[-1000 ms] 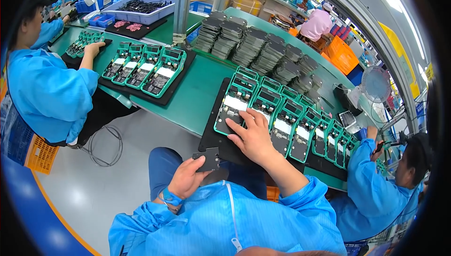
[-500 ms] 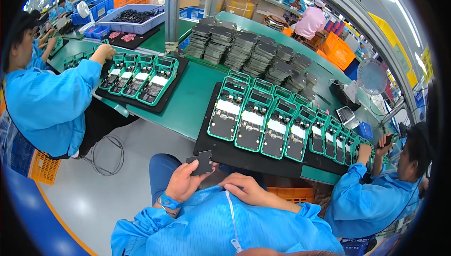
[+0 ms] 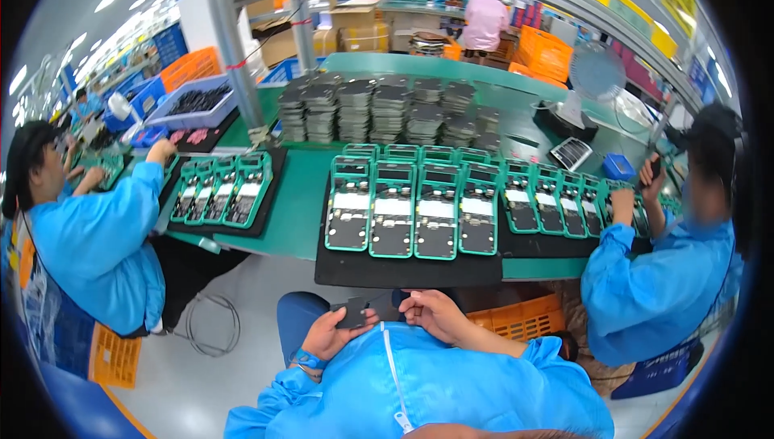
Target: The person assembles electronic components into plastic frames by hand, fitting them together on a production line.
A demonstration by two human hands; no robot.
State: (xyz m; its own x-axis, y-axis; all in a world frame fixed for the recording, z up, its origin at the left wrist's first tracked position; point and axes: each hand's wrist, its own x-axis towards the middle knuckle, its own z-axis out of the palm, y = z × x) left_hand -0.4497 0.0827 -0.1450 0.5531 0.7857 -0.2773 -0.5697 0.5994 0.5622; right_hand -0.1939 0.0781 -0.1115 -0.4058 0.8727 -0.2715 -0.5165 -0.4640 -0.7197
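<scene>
Low in front of my body, my left hand (image 3: 326, 337) is closed around the edge of a small dark flat plate (image 3: 352, 315). To its right, my right hand (image 3: 435, 316) is held close by with fingers curled and pinched together. Whatever lies between those fingertips is too small to make out. Beyond both hands, several green-framed device housings (image 3: 436, 207) with dark boards and white patches stand in rows on a black mat (image 3: 403, 271) at the bench edge. Neither hand touches them.
Stacks of dark flat plates (image 3: 355, 112) stand at the back of the green bench (image 3: 294, 221). Co-workers in blue sit at left (image 3: 101, 229) and right (image 3: 657, 294), by more housings. An orange crate (image 3: 516, 318) sits under the bench; a metal post (image 3: 234, 44) rises at left.
My view has tilted up and turned. The dark plate stays in my left hand, now lower and flatter. My right hand has risen off my jacket front, and its fingers have curled.
</scene>
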